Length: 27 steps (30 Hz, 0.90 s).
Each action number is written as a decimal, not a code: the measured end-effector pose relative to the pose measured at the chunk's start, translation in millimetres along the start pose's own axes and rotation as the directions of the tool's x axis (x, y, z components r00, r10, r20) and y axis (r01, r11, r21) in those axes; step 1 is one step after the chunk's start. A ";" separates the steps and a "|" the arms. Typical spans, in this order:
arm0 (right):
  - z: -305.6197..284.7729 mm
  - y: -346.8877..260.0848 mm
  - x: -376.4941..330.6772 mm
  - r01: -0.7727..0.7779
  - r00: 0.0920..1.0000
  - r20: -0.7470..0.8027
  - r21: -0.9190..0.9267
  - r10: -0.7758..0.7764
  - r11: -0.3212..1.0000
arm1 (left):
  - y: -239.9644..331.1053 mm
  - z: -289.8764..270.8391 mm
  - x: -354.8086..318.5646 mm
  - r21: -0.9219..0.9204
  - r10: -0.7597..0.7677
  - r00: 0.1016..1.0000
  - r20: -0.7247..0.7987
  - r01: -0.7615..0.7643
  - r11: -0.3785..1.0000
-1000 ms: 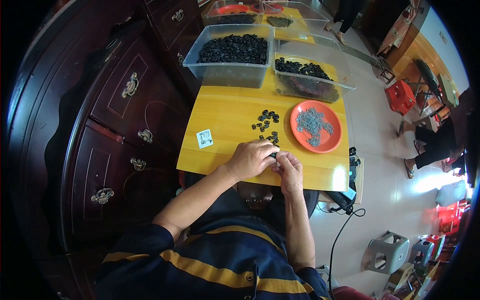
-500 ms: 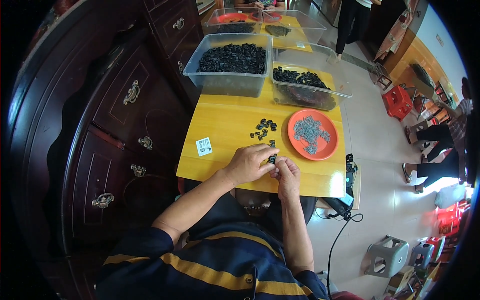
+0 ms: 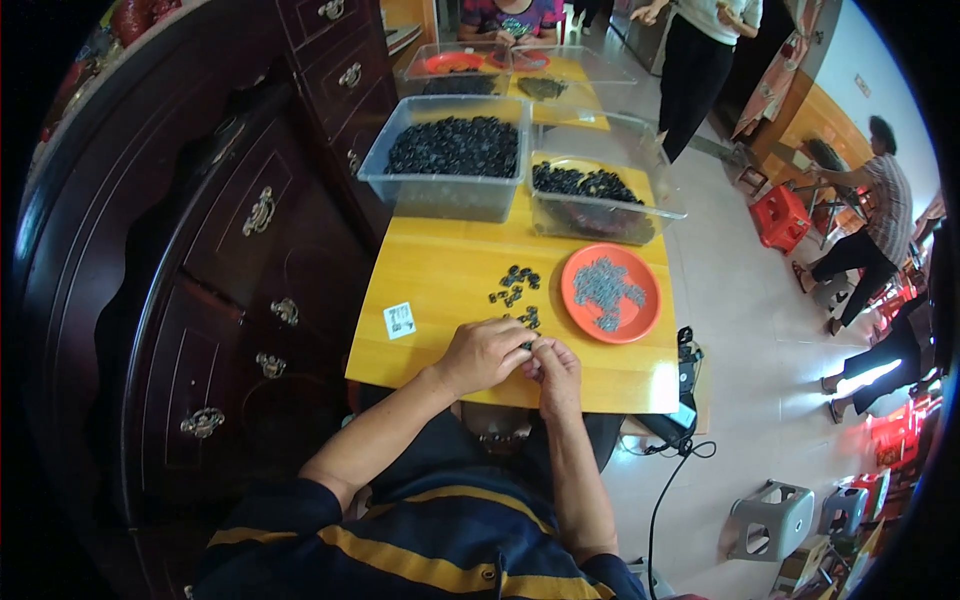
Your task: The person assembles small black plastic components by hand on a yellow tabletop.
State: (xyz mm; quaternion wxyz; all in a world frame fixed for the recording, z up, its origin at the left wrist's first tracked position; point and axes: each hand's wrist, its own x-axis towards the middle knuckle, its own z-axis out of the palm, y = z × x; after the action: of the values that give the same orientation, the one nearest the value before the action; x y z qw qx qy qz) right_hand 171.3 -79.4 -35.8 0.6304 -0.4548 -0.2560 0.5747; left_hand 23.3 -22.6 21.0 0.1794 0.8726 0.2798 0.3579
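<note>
At the near edge of the yellow table, my left hand [image 3: 487, 354] pinches a small black plastic piece [image 3: 529, 345], mostly covered by fingers. My right hand [image 3: 556, 374] meets it from the right, thumb and fingertips pressed together at the piece; whether they also hold a tiny part is too small to tell. Just beyond my fingers lies a loose group of similar black pieces [image 3: 514, 284]. An orange-red plate [image 3: 650, 318], to the right of them, bears a heap of small grey metal parts [image 3: 605, 288].
Farther back stand a clear bin [image 3: 445, 200] full of black pieces and a lower clear bin [image 3: 590, 226], partly filled. A white label [image 3: 399, 321] lies at left. Dark cabinets [image 3: 230, 290] flank the table; cables [image 3: 690, 440] hang at right. Other people stand or sit beyond.
The view has tilted up, so the table sits lower and more of the people beyond shows. My hands stay together at the black piece, which is now more hidden by the fingers.
</note>
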 end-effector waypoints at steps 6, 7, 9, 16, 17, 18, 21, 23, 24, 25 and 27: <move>0.6 4.5 -0.7 0.001 1.000 0.007 0.031 -0.001 1.000 | 0.7 -0.5 -2.7 0.025 0.023 1.000 -0.016 -0.022 0.999; 0.5 3.5 -0.6 0.003 1.000 0.007 0.029 -0.003 1.000 | 0.1 0.8 -3.3 0.018 0.017 1.000 -0.022 -0.016 1.000; 3.6 2.5 -1.4 0.013 1.000 -0.002 0.017 -0.013 1.000 | -0.3 -0.4 -4.4 0.012 -0.003 1.000 -0.017 0.003 1.000; 5.1 -2.4 -3.0 0.008 1.000 -0.009 0.036 -0.008 0.999 | -0.8 1.5 -1.2 0.036 0.023 1.000 -0.002 -0.023 0.999; 4.3 -2.9 -3.1 0.009 1.000 -0.014 0.054 -0.008 0.999 | -0.7 2.0 -0.9 0.040 0.018 1.000 -0.005 -0.018 0.999; 4.3 -2.5 -2.5 0.005 1.000 -0.009 0.053 -0.005 0.999 | -0.7 2.4 -1.2 0.036 0.021 1.000 -0.019 -0.020 0.999; 2.8 0.5 0.7 0.001 1.000 -0.008 0.042 -0.001 0.999 | -0.4 2.8 -1.8 0.037 0.020 0.999 -0.032 -0.019 0.999; 0.9 3.6 1.5 0.033 0.999 -0.015 0.037 -0.032 0.999 | -1.4 3.3 -2.4 0.043 0.017 0.999 -0.031 -0.016 0.999; 0.6 4.7 1.4 0.030 0.999 -0.013 0.036 -0.030 0.999 | -3.6 4.4 -3.0 0.033 0.020 1.000 -0.022 -0.020 0.999; 0.4 5.4 1.3 0.030 1.000 -0.008 0.043 -0.029 0.999 | -5.1 4.9 -3.3 0.022 0.024 1.000 -0.014 -0.024 0.999; 1.7 5.7 0.3 0.023 1.000 0.002 0.048 -0.024 0.999 | -6.4 4.2 -4.8 0.020 0.019 1.000 -0.013 -0.019 1.000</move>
State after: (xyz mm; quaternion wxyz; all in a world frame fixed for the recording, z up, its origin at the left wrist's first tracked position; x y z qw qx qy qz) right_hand 167.1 -79.0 -40.0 0.6475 -0.4358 -0.2483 0.5738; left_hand 21.2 -21.1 12.4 0.1653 0.8745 0.2764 0.3626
